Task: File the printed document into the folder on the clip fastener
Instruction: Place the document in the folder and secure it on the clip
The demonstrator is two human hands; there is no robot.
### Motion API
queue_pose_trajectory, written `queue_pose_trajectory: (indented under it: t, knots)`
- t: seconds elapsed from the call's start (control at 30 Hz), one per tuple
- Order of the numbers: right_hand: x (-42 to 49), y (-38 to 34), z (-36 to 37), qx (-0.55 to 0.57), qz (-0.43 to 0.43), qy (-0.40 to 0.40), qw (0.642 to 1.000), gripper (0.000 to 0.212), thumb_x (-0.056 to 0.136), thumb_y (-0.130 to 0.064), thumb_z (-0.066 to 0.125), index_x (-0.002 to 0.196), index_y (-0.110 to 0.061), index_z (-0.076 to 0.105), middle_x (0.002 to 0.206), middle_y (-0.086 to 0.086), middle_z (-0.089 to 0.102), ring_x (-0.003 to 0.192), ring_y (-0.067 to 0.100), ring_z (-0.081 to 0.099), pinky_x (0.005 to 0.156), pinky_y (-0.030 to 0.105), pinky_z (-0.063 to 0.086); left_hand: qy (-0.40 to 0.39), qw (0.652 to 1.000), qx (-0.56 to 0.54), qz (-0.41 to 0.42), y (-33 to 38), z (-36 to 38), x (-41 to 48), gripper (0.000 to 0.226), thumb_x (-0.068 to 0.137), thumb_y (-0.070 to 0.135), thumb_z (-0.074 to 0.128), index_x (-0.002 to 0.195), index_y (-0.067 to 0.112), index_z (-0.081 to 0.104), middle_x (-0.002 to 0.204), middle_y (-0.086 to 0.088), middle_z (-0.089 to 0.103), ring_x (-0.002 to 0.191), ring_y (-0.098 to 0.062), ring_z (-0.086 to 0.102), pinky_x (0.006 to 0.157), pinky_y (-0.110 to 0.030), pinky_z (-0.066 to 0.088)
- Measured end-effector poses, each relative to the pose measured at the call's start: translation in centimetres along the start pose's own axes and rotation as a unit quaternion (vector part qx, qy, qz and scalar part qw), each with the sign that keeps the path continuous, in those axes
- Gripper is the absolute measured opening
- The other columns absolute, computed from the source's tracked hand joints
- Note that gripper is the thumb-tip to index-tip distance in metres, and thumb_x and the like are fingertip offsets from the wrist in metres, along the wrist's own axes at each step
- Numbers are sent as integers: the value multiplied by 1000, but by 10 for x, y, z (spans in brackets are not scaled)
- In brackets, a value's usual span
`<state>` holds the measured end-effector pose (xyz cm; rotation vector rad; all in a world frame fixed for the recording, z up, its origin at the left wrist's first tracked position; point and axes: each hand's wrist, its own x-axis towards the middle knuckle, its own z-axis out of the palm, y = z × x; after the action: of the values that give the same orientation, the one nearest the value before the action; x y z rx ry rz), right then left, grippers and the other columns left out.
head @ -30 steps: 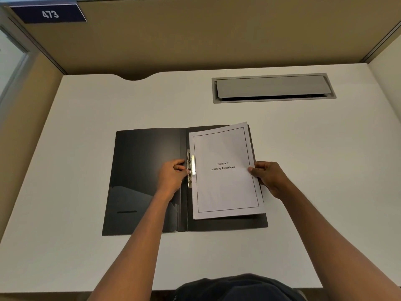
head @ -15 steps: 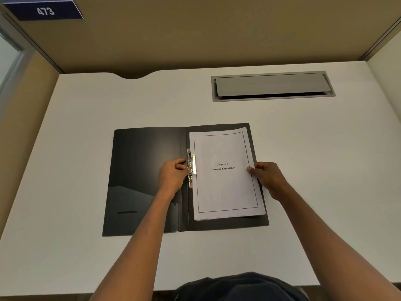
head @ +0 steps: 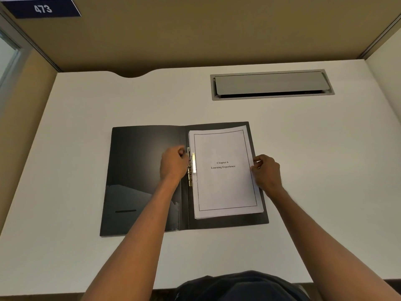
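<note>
A black folder [head: 141,170] lies open on the white desk. On its right half rests a stack of white printed pages, the document [head: 225,185], titled "Chapter 6 Learning Experience", squared with the folder. A metal clip fastener [head: 192,166] runs along the document's left edge by the spine. My left hand [head: 173,164] is closed, its fingertips on the fastener. My right hand [head: 265,172] pinches the document's right edge at mid height.
A grey cable hatch [head: 272,84] is set into the desk at the back right. Tan partition walls [head: 195,29] close the desk on three sides. The desk's near edge [head: 65,294] runs just below my forearms.
The document has turned from a tilt to lie straight on the folder's right half. My left hand has closed tighter and shifted slightly up along the fastener. The right hand keeps its hold.
</note>
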<state>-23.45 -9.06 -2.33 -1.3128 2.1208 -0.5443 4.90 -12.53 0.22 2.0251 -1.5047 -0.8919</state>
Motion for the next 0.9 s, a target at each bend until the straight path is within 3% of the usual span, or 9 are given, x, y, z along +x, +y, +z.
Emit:
queue_pose_trajectory:
  t: [0.07,0.1,0.17,0.2,0.27,0.4,0.63,0.77,0.9]
  knots:
    - [0,1,0,2,7,-6,1000,21,91,-10,70,112,-5,67,92,0,62,81,18,60,78,28,47,8,999,12,32,11,1,14,22,95,6,56,74,12,55,84,-6,63,80,-23,58,71,-35,49]
    - [0,1,0,-1,8,-10,1000,22,91,-12,71,111,-5,67,91,0,62,80,18,60,78,27,46,11,999,11,46,16,1,22,22,96,6,54,75,12,57,88,-6,63,85,-24,59,72,-32,46]
    - [1,2,0,-5,6,-9,1000,21,90,-14,72,109,-5,68,91,1,63,81,18,59,77,27,44,10,998,15,63,27,2,39,18,101,10,53,107,9,71,119,-10,65,110,-25,62,86,-27,44]
    - [3,1,-1,-5,5,-7,1000,21,90,-14,72,108,-5,68,91,2,64,81,18,59,77,28,44,2,998,21,66,31,3,48,29,103,14,52,128,9,67,134,-11,60,121,-24,59,94,-26,44]
    - [7,-4,-1,4,5,-2,1000,20,90,-13,71,108,-4,68,94,5,66,83,19,59,77,28,44,-20,997,30,70,35,6,65,39,105,18,51,143,10,58,144,-12,53,130,-25,55,105,-31,45]
    - [19,-17,-3,16,-4,3,1000,22,90,-11,67,110,-3,69,94,2,62,87,19,57,80,26,41,-42,989,76,117,33,12,86,26,104,12,53,117,2,73,120,-18,66,113,-32,65,87,-34,52]
    - [21,-24,-1,2,-7,-11,1000,9,86,-4,62,82,4,62,77,14,62,73,29,54,67,32,41,-46,986,98,126,22,15,89,27,101,8,54,112,3,78,117,-13,73,105,-28,69,88,-39,57]
    - [18,-25,0,-9,0,-18,1000,8,86,-4,64,90,2,66,86,15,65,76,27,54,68,29,39,-41,987,96,121,18,16,89,25,101,9,55,115,3,76,122,-13,70,109,-28,67,91,-37,56]
    - [16,-24,2,-16,7,-28,999,21,88,-7,65,108,1,66,101,16,62,86,26,54,75,27,38,-46,985,107,128,18,18,90,26,101,8,55,115,3,76,121,-13,69,108,-27,67,91,-39,57]
